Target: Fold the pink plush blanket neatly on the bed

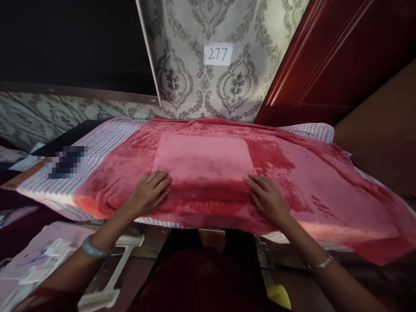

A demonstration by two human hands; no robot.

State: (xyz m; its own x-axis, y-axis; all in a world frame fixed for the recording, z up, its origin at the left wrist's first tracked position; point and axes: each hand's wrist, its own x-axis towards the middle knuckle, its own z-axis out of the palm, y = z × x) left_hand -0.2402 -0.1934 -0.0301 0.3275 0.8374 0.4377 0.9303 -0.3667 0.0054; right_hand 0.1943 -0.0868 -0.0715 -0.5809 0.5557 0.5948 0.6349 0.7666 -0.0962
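Observation:
A red plush cloth (292, 173) lies spread over a board covered in striped fabric (107, 138). On top of it sits a lighter pink folded piece (203, 156). My left hand (147, 193) lies flat on the red cloth at the pink piece's lower left corner, fingers stretched out. My right hand (268, 197) rests flat at the lower right corner, fingers extended and close together. Neither hand holds anything. Both wrists wear bracelets.
A patterned wall carries a paper label reading 277 (218, 54). A red-brown door (341, 56) stands at the right. White plastic parts (107, 277) and pale cloth lie at lower left. A yellow object (279, 295) shows below the board.

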